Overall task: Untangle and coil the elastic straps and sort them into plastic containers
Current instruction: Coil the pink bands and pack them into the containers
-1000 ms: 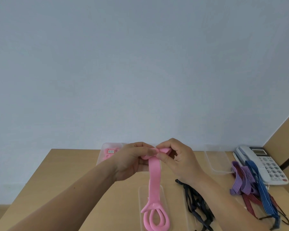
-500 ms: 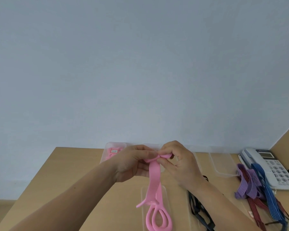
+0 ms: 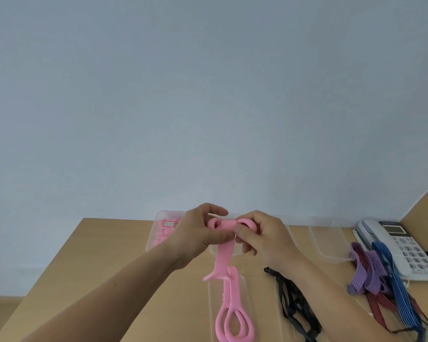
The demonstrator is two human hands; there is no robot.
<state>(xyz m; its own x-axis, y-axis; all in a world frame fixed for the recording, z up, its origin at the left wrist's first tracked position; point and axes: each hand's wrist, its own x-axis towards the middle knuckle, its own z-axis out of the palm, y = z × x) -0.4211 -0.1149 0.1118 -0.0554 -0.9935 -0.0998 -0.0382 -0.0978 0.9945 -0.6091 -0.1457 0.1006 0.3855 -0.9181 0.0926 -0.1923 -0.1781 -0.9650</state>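
Change: In the pictures from just before, the top of the pink strap (image 3: 223,257) is flat between my hands. Now I see two small rounds up there, and the split in the strap hangs a bit higher.
Left hand: My left hand (image 3: 198,234) has its fingers curled round the strap, just by the left round.
Right hand: My right hand (image 3: 266,239) pinches the strap by the right round. I cannot tell if the round goes over a finger.
Where the strap is: The top is up in the air over the middle of the desk (image 3: 104,257). The two long loops at the bottom lie in a clear plastic container (image 3: 243,288) at the near edge.
What it means: I think the coil has just started. Most of the strap still hangs loose, so there is a lot left to wind.
Pink box: A container (image 3: 155,239) at the far edge already holds pink straps. I guess this one goes there.
Still waiting: The black straps (image 3: 291,299), purple straps (image 3: 365,272) and blue striped strap (image 3: 396,290) lie in loose heaps toward the right edge, near the phone (image 3: 405,245).
Empty box: A clear container (image 3: 328,245) at the far edge has nothing in it.
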